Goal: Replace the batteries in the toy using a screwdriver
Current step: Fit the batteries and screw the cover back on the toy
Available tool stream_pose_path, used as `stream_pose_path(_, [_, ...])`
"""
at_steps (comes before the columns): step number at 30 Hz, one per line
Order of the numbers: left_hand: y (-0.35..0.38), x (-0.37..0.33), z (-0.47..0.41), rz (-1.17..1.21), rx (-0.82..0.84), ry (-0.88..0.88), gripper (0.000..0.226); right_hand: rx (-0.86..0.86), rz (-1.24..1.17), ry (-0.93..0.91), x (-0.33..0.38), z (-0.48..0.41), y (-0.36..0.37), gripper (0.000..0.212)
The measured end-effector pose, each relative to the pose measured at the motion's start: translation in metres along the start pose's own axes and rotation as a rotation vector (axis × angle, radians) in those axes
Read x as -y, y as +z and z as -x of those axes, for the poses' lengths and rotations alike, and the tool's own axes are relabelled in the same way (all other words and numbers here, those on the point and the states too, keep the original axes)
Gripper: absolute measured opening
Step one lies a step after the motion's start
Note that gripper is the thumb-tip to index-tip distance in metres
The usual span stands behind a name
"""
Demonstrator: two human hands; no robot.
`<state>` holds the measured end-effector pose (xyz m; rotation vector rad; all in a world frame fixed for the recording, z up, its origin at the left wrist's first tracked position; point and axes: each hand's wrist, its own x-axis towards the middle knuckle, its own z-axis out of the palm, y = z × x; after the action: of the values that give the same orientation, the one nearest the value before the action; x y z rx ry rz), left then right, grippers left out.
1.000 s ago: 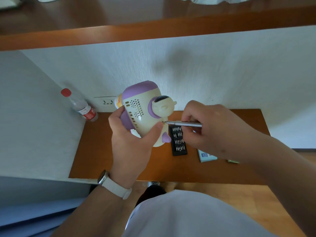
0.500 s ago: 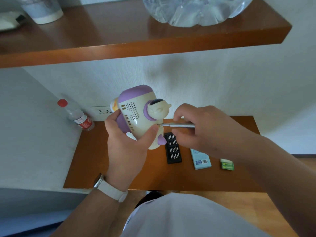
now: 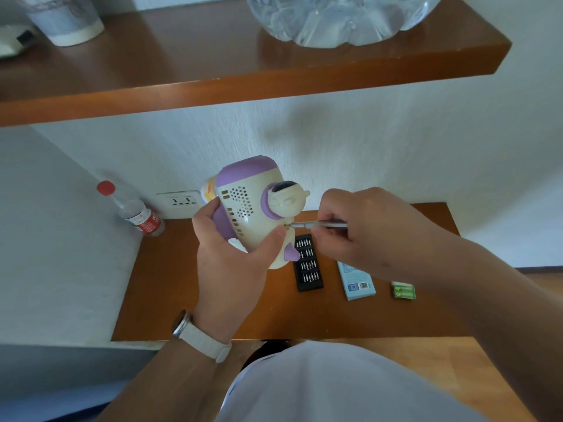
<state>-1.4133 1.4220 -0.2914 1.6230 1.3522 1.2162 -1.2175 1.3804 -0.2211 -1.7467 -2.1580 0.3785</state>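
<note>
One toy [image 3: 249,208], cream with a purple cap, held in the air above the desk [image 3: 182,284], near the wall. My left hand [image 3: 231,263] grips it: fingers round its far left side, thumb pressed on the near face. Its long axis is tilted, with the purple cap up and away from me and the purple foot down toward the right. The grille holes face me.

One screwdriver [image 3: 316,224], slim and silver. Its long axis is close to level, running left to right. The tip points left and touches the toy just beside my left thumb tip, under the little figure head. My right hand [image 3: 359,233] pinches the shaft with curled fingers; the rear end is hidden in that hand.

On the desk:
- One black bit case [image 3: 307,269], open, with four rows of bits, lying lengthwise away from me and partly under the toy.
- One blue box [image 3: 358,281] to its right.
- One green battery pack [image 3: 403,291] further right; cell count too small to tell.
- One bottle [image 3: 134,211] with a red cap, at the back left corner.

One wall socket [image 3: 179,201] behind the toy. One watch [image 3: 195,333] on my left wrist.

On the shelf [image 3: 243,86] above: one cup [image 3: 65,19] and one clear jug [image 3: 335,16].
</note>
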Motion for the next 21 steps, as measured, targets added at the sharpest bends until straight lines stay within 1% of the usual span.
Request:
stream_pose_path(4, [-0.001, 0.004, 0.0, -0.004, 0.012, -0.002, 0.076, -0.003, 0.004, 0.009, 0.002, 0.0, 0.003, 0.023])
stream_pose_path(9, [-0.003, 0.006, -0.002, 0.01, 0.023, -0.022, 0.077, 0.005, -0.046, 0.003, 0.006, 0.0, 0.003, 0.012])
stream_pose_path(12, [-0.004, 0.007, -0.001, 0.016, 0.029, -0.031, 0.076, 0.007, -0.019, 0.007, 0.007, 0.0, 0.003, 0.016])
stream_pose_path(16, [-0.006, 0.01, -0.001, 0.019, 0.038, -0.047, 0.077, 0.017, 0.015, 0.008, 0.01, -0.001, 0.006, 0.015])
stream_pose_path(21, [-0.01, 0.014, 0.002, 0.01, 0.039, -0.057, 0.076, 0.019, 0.047, 0.017, 0.011, -0.005, 0.013, 0.026])
